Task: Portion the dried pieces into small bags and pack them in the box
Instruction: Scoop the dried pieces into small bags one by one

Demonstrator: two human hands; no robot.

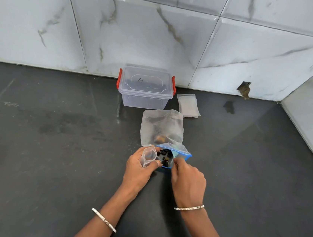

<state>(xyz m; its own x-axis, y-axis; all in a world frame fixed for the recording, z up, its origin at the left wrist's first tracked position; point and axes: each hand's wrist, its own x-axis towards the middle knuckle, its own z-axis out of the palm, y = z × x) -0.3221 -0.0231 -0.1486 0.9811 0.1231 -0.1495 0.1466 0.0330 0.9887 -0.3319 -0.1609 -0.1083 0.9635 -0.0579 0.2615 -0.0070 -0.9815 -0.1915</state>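
View from above a dark stone surface (51, 145) set against a wall of white marble-look tiles (141, 34).

Both of the person's arms reach in from the bottom edge, each with a thin metal bangle at the wrist. The left hand (138, 172) grips a small clear zip bag (148, 155), fingers curled round it with the thumb across its front. The bag's mouth is held open and faces up.

The right hand (188, 180) is just beside it, its fingers curled, with the tips at the open mouth of a blue-rimmed zip bag (183, 153). It is not clear whether they pinch the rim or something inside. Dark dried pieces (164, 156) show inside this bag, between the two hands.

A larger frosted plastic bag (162, 125) lies directly behind the blue-rimmed one, touching it, with dark contents visible through the plastic.

Farther back, close to the wall, stands a clear plastic storage box (145, 89) with its lid on and a red clip at each end. Something dark shows faintly through it. To the right of the box, a small stack of flat, empty clear bags (188, 105) lies on the surface.
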